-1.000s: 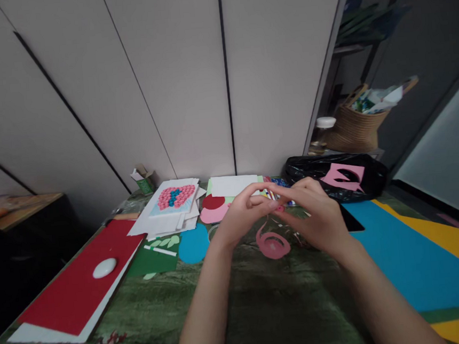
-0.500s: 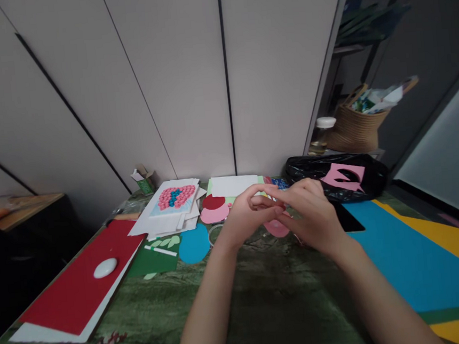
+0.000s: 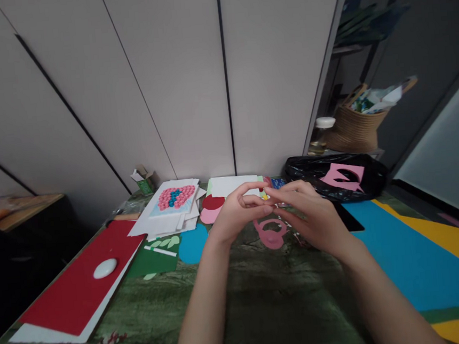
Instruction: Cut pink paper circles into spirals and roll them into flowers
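A pink paper spiral [image 3: 272,240] hangs under my fingertips, its narrow strip running up between the two hands. My left hand [image 3: 239,211] is closed in a pinch on the strip's upper end, thumb and fingers curled. Facing it, my right hand [image 3: 313,215] pinches at the same spot, its fingertips meeting those of the left. The rolled end of the strip is mostly hidden by the fingers. Behind the hands lie a red paper circle [image 3: 213,202], a pink paper circle [image 3: 210,216] and white paper [image 3: 234,186].
At left, a white computer mouse [image 3: 105,268] rests on red paper [image 3: 82,281]. A picture with a pink and blue heart [image 3: 177,196] tops a paper stack. A white marker [image 3: 160,251] lies on green paper [image 3: 149,264]. Blue paper [image 3: 405,253] and a black bag [image 3: 305,166] are at right.
The hanging spiral swings and turns: it rises behind the fingers half a second ago and shows lower again now. Both hands stay together, fingers shifting slightly on the strip.
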A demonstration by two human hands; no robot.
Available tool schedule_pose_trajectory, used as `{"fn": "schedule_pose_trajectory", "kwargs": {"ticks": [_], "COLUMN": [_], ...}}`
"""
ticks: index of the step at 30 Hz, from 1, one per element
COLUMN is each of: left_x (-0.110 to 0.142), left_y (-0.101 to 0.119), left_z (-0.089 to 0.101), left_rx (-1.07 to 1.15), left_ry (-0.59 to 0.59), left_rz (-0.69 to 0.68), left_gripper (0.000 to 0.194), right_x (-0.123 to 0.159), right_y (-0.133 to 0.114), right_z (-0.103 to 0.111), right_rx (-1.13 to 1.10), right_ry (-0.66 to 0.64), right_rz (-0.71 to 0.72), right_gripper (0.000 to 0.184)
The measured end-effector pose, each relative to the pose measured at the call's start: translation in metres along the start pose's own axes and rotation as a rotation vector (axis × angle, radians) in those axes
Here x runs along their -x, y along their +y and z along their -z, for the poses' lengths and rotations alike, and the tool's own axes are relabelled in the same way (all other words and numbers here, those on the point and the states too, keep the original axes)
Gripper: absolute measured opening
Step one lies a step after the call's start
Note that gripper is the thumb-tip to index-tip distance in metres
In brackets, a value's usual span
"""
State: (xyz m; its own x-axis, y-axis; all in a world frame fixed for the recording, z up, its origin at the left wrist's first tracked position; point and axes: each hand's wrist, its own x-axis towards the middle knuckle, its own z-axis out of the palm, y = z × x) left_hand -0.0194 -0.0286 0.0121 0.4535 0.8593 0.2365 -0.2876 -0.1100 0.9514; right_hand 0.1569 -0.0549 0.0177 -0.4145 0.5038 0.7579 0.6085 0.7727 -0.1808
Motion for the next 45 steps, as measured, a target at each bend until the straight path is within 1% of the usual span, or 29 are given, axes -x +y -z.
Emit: {"fn": "schedule_pose_trajectory", "kwargs": {"ticks": [5, 8, 10, 13, 15, 18, 20, 24, 27, 31, 34, 40, 45], "left_x": [-0.001, -0.002, -0.002, -0.002, -0.001, 0.0, 0.001, 0.002, 0.003, 0.002, 0.002, 0.001, 0.001], "left_y": [-0.001, -0.003, -0.004, -0.002, 0.0, 0.003, 0.003, 0.003, 0.003, 0.002, 0.001, 0.001, 0.002], "left_z": [-0.001, -0.003, -0.004, -0.005, -0.006, -0.007, -0.008, -0.011, -0.016, -0.022, -0.023, -0.02, -0.013], "left_rx": [0.0, 0.011, 0.008, -0.001, -0.006, -0.039, -0.057, -0.046, -0.032, -0.018, -0.003, 0.048, -0.013], "left_ry": [-0.045, -0.051, -0.037, -0.017, -0.02, -0.009, -0.006, -0.055, -0.062, -0.038, 0.007, 0.065, 0.061], "left_rz": [-0.003, 0.003, 0.011, 0.011, -0.012, -0.06, -0.062, 0.008, 0.034, 0.019, 0.005, -0.017, -0.024], "left_gripper": [0.046, 0.045, 0.045, 0.044, 0.04, 0.034, 0.033, 0.036, 0.039, 0.041, 0.046, 0.05, 0.049], "right_x": [0.0, 0.0, 0.0, 0.0, 0.0, -0.001, -0.002, -0.002, -0.002, -0.003, -0.003, -0.001, 0.0], "right_y": [-0.004, -0.004, -0.003, -0.002, -0.002, -0.005, -0.006, -0.005, -0.003, -0.003, -0.003, -0.001, -0.002], "right_z": [0.003, 0.003, 0.001, -0.002, -0.003, -0.003, -0.003, -0.005, -0.008, -0.01, -0.009, -0.006, -0.003], "right_rx": [-0.138, -0.158, -0.115, -0.048, -0.058, -0.098, -0.096, -0.092, -0.081, -0.04, -0.035, -0.084, -0.124], "right_ry": [-0.148, -0.207, -0.167, -0.037, 0.043, 0.106, 0.119, 0.136, 0.133, 0.123, 0.14, 0.157, 0.114], "right_rz": [-0.044, -0.075, -0.092, -0.118, -0.141, -0.149, -0.139, -0.089, -0.063, -0.062, -0.053, -0.024, -0.034], "right_gripper": [0.045, 0.041, 0.039, 0.041, 0.046, 0.053, 0.053, 0.052, 0.054, 0.053, 0.049, 0.051, 0.052]}}
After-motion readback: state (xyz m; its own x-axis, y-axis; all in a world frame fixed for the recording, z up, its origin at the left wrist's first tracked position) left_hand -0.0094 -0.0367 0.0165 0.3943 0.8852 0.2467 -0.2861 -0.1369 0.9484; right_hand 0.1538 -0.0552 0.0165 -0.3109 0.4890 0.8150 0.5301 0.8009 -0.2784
